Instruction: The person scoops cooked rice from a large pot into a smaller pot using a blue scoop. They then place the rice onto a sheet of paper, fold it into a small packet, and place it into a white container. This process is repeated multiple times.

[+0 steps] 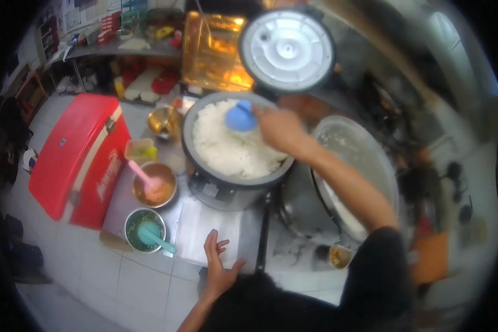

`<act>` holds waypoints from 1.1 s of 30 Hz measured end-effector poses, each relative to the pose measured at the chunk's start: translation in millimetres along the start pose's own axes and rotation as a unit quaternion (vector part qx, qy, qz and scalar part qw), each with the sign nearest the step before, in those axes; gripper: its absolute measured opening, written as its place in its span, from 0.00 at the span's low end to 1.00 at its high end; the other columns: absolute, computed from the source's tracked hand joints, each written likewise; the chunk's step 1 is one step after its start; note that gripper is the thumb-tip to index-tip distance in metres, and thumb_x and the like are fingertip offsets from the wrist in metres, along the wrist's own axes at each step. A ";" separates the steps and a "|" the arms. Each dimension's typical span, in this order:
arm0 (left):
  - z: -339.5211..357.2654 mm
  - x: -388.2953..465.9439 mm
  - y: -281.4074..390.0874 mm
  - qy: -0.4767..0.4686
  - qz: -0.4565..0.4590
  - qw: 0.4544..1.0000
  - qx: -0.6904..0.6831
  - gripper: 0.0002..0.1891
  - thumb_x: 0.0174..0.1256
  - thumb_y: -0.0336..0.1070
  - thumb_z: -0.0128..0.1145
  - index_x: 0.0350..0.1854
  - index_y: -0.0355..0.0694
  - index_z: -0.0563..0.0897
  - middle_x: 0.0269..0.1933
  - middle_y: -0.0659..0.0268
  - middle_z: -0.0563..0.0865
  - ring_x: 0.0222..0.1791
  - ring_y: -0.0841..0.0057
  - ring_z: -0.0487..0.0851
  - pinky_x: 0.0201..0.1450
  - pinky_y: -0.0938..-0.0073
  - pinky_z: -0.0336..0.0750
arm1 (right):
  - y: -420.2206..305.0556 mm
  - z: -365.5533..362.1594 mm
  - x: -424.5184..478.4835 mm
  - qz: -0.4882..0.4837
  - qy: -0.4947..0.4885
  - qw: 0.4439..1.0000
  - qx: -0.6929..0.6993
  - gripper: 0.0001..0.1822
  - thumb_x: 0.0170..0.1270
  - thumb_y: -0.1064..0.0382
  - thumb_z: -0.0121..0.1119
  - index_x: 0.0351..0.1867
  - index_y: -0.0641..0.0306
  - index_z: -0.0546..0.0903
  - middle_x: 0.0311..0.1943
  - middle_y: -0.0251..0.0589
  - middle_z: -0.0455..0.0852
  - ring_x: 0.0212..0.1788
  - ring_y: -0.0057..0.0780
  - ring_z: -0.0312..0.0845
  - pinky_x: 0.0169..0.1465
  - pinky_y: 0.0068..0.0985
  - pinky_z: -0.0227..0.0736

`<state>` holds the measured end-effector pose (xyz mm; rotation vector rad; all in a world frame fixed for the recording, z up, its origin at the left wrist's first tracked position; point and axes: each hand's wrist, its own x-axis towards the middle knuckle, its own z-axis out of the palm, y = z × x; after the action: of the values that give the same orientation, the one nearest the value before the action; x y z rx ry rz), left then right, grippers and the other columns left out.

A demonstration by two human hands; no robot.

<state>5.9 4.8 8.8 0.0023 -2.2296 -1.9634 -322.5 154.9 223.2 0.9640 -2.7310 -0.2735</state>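
Note:
My right hand (280, 128) grips a blue scoop or rice paddle (240, 116) over white cooked rice (224, 145), which fills a large rice cooker (220, 193) with its lid (289, 49) raised. My left hand (220, 263) holds nothing, its fingers apart at the near edge of white paper sheets (207, 224) on the steel counter. Left of the sheets stand a metal bowl (145, 230) with a teal spoon (157, 238) in green contents and another metal bowl (170, 195) with a pink spoon (143, 172) in orange contents.
A red cooler box (79, 157) stands at the left. A small plastic container (140, 150) and a brass-coloured bowl (164, 120) sit beside the cooker. To the right are a large round pot (344, 137) and a small cup (339, 256). A lit golden tray (216, 54) lies behind.

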 end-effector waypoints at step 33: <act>-36.0 68.9 0.2 -0.004 0.006 0.987 -0.162 0.39 0.73 0.34 0.69 0.81 0.33 0.63 0.78 0.52 0.67 0.61 0.64 0.83 0.62 0.65 0.80 | 33.5 -18.1 2.0 0.023 -0.247 0.966 0.067 0.20 0.73 0.62 0.50 0.51 0.69 0.91 0.49 0.61 0.92 0.51 0.56 0.91 0.55 0.47 0.85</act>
<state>-57.3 -38.5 22.0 -0.0600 -1.8835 -2.2961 -338.8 177.5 249.2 0.9714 -3.2568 -0.3661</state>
